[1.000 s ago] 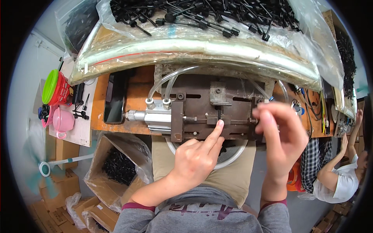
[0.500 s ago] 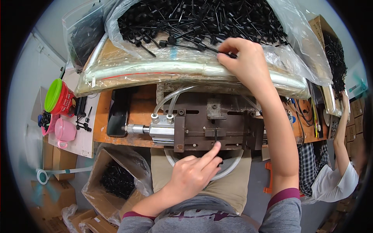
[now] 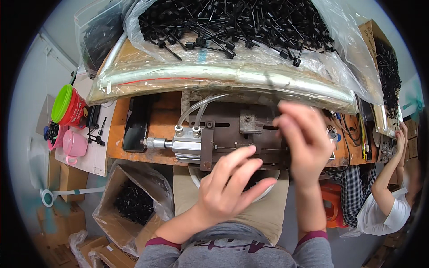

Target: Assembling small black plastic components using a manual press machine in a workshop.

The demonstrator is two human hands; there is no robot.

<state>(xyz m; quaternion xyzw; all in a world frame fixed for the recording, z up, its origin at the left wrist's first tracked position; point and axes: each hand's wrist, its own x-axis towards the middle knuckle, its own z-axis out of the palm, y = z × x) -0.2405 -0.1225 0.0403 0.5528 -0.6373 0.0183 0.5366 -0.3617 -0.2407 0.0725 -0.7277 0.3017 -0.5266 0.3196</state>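
My right hand (image 3: 305,142), smeared by motion, is raised at the right side of the dark metal fixture (image 3: 223,139). Its fingers pinch a thin black stem-like plastic part (image 3: 271,87), which points up and away and is blurred. Over the fixture's front edge is my left hand (image 3: 230,185), fingers apart, with its fingertips at the middle of the fixture and hiding part of it. A silver air cylinder (image 3: 187,147) with two clear hoses is mounted on the fixture's left. Beyond lies a big heap of black stemmed parts (image 3: 237,22) on a plastic-lined tray (image 3: 178,77).
A lined carton (image 3: 105,196) holding black parts stands below left. On the left are a red-and-green bucket (image 3: 69,107), a pink cup (image 3: 75,144) and a black tray (image 3: 135,129). Cables (image 3: 353,129) lie at right. A co-worker (image 3: 386,203) sits far right beside another carton.
My right hand has come from the heap back toward the fixture, bringing a black part. The left hand has shifted slightly up and right, its fingers spreading.
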